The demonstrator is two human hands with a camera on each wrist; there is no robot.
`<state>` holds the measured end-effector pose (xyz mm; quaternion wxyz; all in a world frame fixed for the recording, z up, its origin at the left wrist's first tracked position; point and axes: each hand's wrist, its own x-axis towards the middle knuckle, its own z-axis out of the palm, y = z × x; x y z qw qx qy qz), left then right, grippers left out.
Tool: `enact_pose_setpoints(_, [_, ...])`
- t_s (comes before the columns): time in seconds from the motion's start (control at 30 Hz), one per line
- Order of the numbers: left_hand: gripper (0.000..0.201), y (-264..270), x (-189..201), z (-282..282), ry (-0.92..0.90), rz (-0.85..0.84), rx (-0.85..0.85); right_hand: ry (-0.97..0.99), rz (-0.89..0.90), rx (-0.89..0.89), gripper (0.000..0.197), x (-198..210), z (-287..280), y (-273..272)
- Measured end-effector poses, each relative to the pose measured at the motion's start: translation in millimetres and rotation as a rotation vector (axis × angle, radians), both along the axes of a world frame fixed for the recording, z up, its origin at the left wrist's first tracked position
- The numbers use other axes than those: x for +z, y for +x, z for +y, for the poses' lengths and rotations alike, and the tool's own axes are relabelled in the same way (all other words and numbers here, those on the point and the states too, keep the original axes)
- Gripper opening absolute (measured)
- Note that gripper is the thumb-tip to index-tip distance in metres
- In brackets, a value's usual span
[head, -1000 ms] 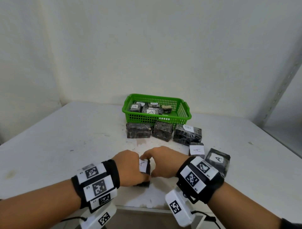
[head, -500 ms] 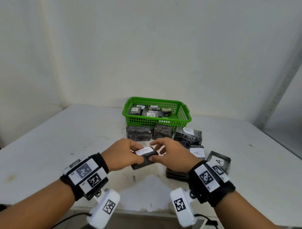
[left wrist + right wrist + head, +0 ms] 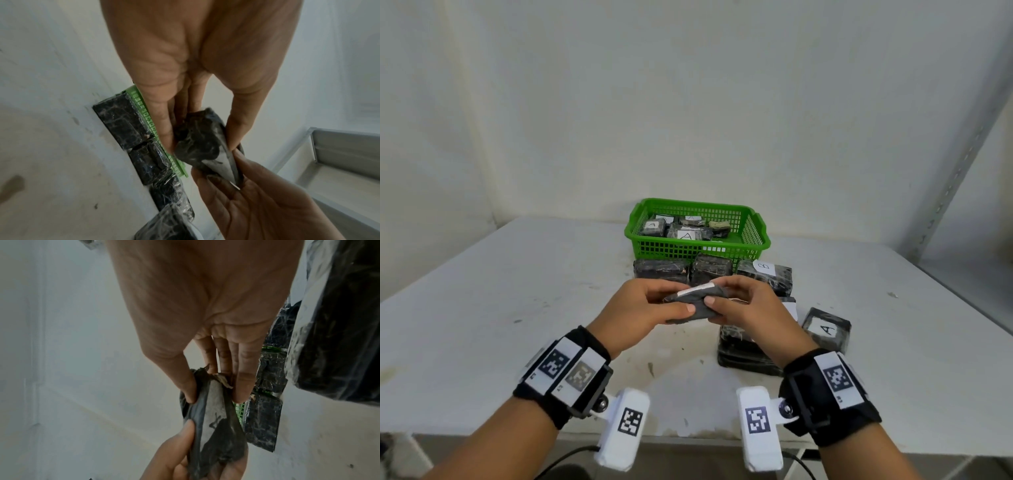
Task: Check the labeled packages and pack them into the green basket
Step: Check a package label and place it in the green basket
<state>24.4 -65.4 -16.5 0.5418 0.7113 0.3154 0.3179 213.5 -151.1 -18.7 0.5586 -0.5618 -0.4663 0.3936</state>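
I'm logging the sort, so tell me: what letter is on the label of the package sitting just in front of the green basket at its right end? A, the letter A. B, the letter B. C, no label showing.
B: the package at the right end of the row before the green basket carries a white label marked B.

White-topped table [image 3: 517, 308] set into the corner of a room; its surface scuffed, with dark specks and a worn, paler patch near the front edge; pale plastered walls [image 3: 688, 102] rising behind and to the left, meeting in a vertical seam at the left rear; a perforated grey metal upright [image 3: 959, 168] leaning across the right side, with a grey shelf [image 3: 347, 146] beside it; light soft, even and diffuse, casting only faint shadows on the tabletop.
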Motion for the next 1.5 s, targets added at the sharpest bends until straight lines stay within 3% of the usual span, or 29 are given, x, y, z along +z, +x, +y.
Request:
enact_pose_setpoints(0.07, [0.036,2.0,0.3,0.3,0.001,0.002,-0.024,0.003,0.014,0.02,0.033,0.1,-4.0,0.7])
enact_pose_setpoints(0.2, [0.036,8.3,-0.9,-1.5,-0.041,-0.034,-0.059,0.027,0.001,-0.013,0.027,-2.6,-8.9,3.5])
enact_pose_setpoints(0.3, [0.03,14.8,-3.9,-4.5,-0.102,-0.097,-0.003,0.024,0.045,-0.063,0.026,-7.4,-10.7,4.9])
enact_pose_setpoints(0.47, [0.017,25.0,-4.7,-5.6,-0.046,-0.067,0.078,0.02,0.11,-0.085,0.029,-10.7,-10.5,2.6])
enact_pose_setpoints(0.67, [0.021,26.1,-1.1,-9.9,-0.152,-0.114,-0.081,0.036,0.058,-0.103,0.028,-5.8,-14.2,8.3])
enact_pose_setpoints(0.8, [0.016,28.5,-5.0,-11.5,-0.1,-0.072,-0.037,0.02,0.066,-0.091,0.023,-8.6,-16.2,9.0])
enact_pose_setpoints(1.03, [0.022,24.3,0.4,-6.7,-0.174,-0.078,-0.068,-0.007,0.124,-0.059,0.023,-5.2,-20.5,16.8])
enact_pose_setpoints(1.17, [0.031,25.5,-3.0,-7.3,-0.083,-0.081,-0.003,0.018,0.045,-0.082,0.031,-5.8,-20.6,12.7])
enact_pose_setpoints(1.27, [0.041,24.6,-3.8,-7.7,-0.016,-0.115,0.011,-0.036,0.136,-0.056,0.046,-8.1,-18.2,12.6])
enact_pose_setpoints(1.5, [0.053,23.5,-1.2,-7.7,0.246,-0.096,0.006,-0.105,0.274,0.077,0.036,-7.3,-22.0,10.8])
